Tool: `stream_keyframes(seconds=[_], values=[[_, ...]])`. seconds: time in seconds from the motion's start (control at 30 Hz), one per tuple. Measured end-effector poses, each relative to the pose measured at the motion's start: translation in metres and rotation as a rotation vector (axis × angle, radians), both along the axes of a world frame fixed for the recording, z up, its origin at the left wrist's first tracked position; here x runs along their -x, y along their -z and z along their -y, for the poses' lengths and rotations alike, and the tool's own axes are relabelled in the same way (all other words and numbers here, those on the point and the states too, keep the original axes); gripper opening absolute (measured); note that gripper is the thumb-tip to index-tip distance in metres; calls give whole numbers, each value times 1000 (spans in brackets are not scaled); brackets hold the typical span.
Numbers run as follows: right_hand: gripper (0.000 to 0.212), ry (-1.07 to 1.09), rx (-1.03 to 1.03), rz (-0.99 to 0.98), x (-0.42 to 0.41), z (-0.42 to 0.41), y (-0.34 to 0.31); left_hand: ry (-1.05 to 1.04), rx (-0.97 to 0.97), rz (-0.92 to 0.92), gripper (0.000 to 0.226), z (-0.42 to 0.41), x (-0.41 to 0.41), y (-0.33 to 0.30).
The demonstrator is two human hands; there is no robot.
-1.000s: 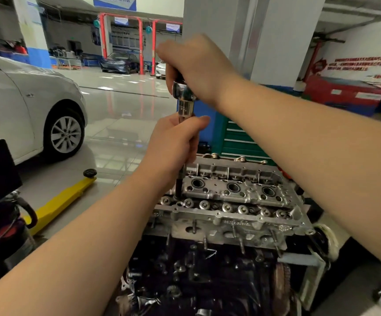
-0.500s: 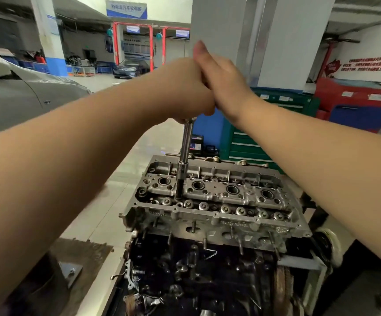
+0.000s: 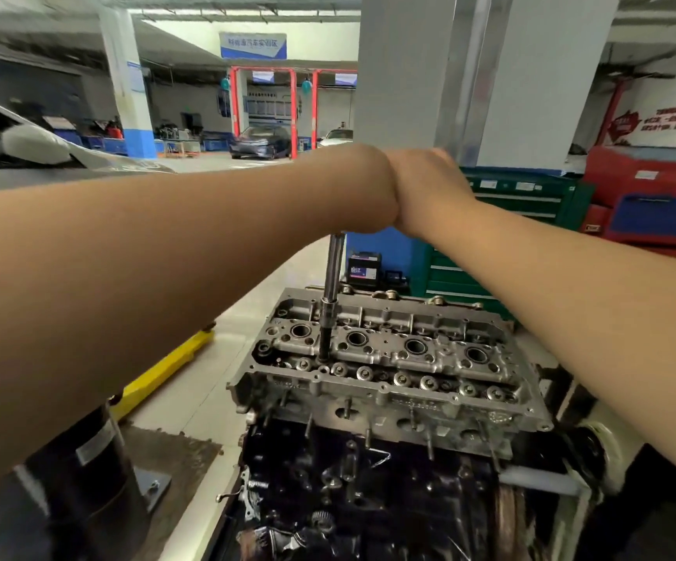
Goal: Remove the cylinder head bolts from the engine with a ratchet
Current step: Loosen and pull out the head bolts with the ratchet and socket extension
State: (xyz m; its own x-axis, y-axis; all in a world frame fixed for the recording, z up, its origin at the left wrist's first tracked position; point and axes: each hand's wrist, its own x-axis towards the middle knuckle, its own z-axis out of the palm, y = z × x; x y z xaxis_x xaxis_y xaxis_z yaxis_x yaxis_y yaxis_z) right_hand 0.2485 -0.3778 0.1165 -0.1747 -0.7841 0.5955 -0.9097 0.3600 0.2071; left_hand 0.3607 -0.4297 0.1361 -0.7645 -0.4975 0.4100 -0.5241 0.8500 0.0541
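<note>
A bare aluminium cylinder head point(image 3: 389, 398) sits on a dark engine block point(image 3: 368, 487) in the lower middle. A chrome ratchet extension point(image 3: 334, 269) stands almost upright, and its socket sits in a bolt hole near the head's left end. My left hand point(image 3: 368, 192) grips the top of the tool, with its forearm crossing the view from the left. My right hand point(image 3: 429, 192) is pressed against it from the right and curls round the ratchet. The ratchet head and handle are hidden by both hands.
A yellow lift arm point(image 3: 166, 370) lies on the floor to the left of the engine, with a black cylinder point(image 3: 85, 479) nearer me. Behind the engine are a small battery point(image 3: 363, 269), a green tool cabinet point(image 3: 522, 196), a red cabinet point(image 3: 652, 196) and a grey pillar point(image 3: 409, 74).
My left hand left the extension shaft and rose to the top of the tool beside my right hand. My left forearm now lies level across the view.
</note>
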Motion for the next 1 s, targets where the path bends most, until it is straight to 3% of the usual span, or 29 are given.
stream_keyframes(seconds=[0.1,0.27,0.37,0.5,0.63,0.7,0.77,0.87,0.97,1.0], values=[[14,68,4,-57,-10,-10,-5,23,70,-53,23,14,-6,6],[48,127,131,-201,-51,-70,9,325,51,-41,43,22,-28,10],[40,57,102,-260,-70,-95,16,378,81,-32,56,23,-30,12],[23,45,55,-169,-54,-77,11,298,102,-125,32,25,-31,18],[16,0,-52,-60,-20,-32,5,150,-29,-488,46,18,-29,34],[24,-39,-74,53,-12,-10,4,34,-20,-561,39,17,-25,37],[37,-131,-83,118,-12,3,5,-90,30,-487,28,16,-19,37],[33,-134,-70,174,-16,7,8,-182,88,-321,17,11,-10,31],[6,121,-92,-44,-19,-8,2,-72,16,-260,24,19,-12,25],[20,212,-78,-131,-22,-17,2,28,-43,-244,29,21,-16,23]])
